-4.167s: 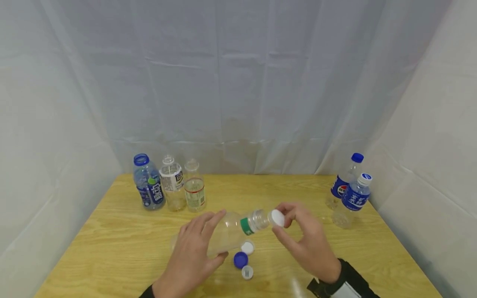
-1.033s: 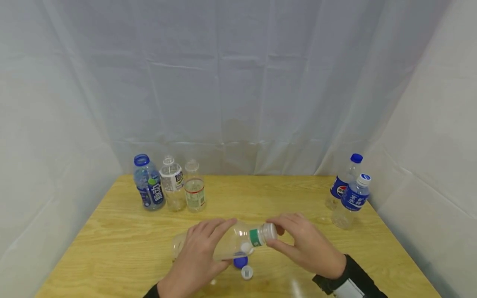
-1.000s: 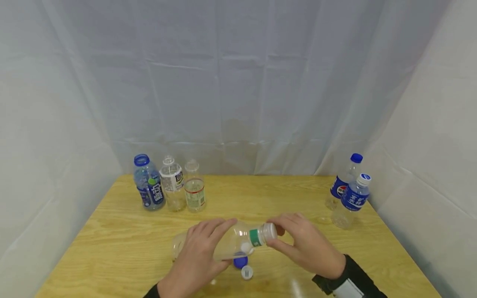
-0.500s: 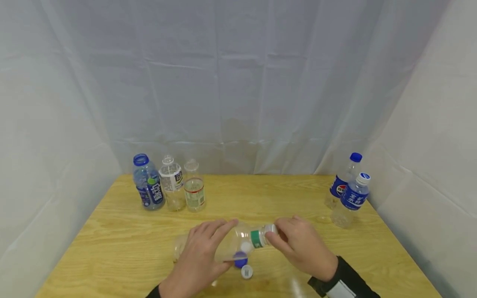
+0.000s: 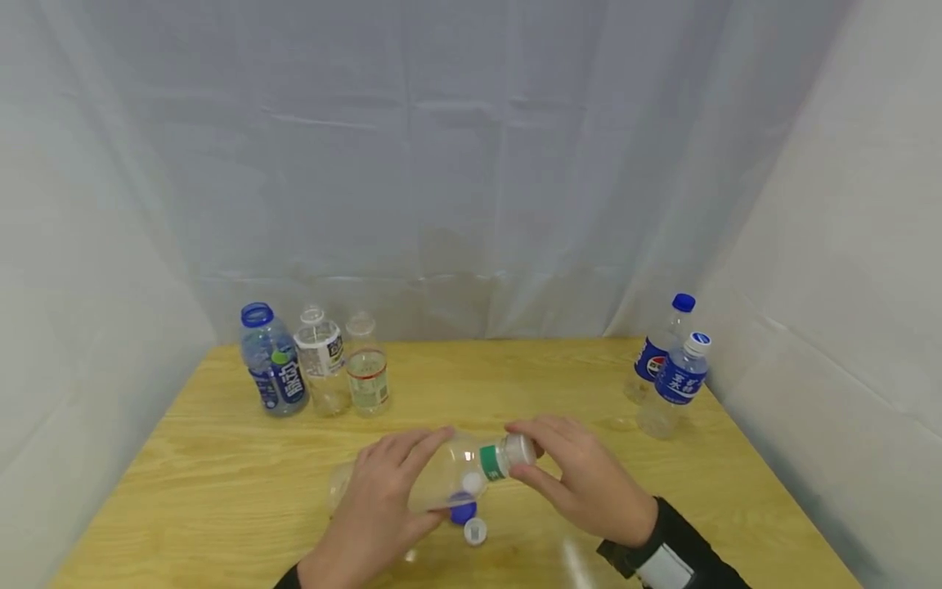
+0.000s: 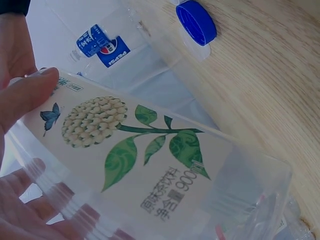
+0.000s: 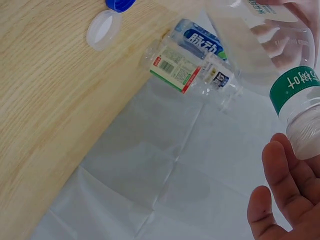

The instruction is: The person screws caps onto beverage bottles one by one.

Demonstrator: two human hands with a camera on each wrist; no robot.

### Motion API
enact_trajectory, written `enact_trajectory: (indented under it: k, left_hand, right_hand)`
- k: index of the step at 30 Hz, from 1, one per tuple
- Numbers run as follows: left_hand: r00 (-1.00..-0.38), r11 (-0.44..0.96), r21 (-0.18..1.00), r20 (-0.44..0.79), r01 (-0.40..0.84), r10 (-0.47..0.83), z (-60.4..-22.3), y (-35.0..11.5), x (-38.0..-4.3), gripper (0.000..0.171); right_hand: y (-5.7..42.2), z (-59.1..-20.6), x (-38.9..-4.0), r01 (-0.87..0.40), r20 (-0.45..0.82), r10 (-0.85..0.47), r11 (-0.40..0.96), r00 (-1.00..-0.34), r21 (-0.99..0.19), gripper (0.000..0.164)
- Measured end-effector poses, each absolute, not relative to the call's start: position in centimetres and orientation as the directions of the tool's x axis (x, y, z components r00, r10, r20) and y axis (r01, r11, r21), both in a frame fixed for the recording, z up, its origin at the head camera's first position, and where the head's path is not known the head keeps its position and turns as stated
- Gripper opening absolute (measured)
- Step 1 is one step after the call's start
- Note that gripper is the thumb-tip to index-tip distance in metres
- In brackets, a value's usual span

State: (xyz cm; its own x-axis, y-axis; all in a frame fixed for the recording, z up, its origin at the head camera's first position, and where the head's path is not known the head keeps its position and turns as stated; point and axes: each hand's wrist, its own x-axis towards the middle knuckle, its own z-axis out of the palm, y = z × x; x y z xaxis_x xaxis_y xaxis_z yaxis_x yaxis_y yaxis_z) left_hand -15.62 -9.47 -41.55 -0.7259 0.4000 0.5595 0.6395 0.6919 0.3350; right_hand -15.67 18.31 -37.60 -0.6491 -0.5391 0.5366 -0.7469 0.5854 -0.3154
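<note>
My left hand point(image 5: 379, 499) grips a large clear plastic bottle point(image 6: 150, 150) round its body. The bottle lies tilted on its side over the table, its neck with a green band point(image 7: 296, 89) pointing right. On the mouth sits a whitish cap point(image 5: 520, 450), which my right hand point(image 5: 589, 483) pinches between thumb and forefinger. In the right wrist view, other fingers point(image 7: 285, 185) of that hand spread beside the cap. Under the bottle lie a blue cap point(image 5: 463, 511) and a white cap point(image 5: 472, 483), seen partly through it. Another white cap point(image 5: 475, 532) lies just in front.
At the back left of the wooden table point(image 5: 221, 491) stand a blue-tinted bottle point(image 5: 272, 360), a clear bottle with a white label point(image 5: 321, 360) and another clear bottle point(image 5: 367, 368), all uncapped. Two capped bottles, a Pepsi bottle point(image 5: 653, 358) and a blue-labelled bottle point(image 5: 679, 383), stand at the right.
The cap, held apart from the bottle's mouth 4.2 s ago, now sits on it. My right hand turned half a second ago and has turned back. The whole view has shifted slightly.
</note>
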Motion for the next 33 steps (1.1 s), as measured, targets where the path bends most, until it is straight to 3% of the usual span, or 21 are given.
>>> enact_trajectory:
  k: [17,28,33]
  left_hand:
    - [-0.688,0.696,0.289,0.606,0.658,0.399,-41.5,-9.2,-15.7,0.099]
    - [-0.663,0.706,0.256,0.639,0.661,0.389,-41.1,-9.0,-16.0,0.113]
    - [-0.647,0.707,0.256,0.673,0.659,0.360,-41.0,-9.3,-16.1,0.110]
  right_hand:
    - [17.6,-37.0,-15.1,-0.666,0.490,-0.458,0.589,-0.741,-0.457,0.034]
    - [17.7,-35.6,-15.8,-0.718,0.588,-0.433,0.543,-0.683,-0.435,0.036]
    - [18.5,-34.5,-16.4,-0.729,0.624,-0.412,0.543,-0.664,-0.418,0.037]
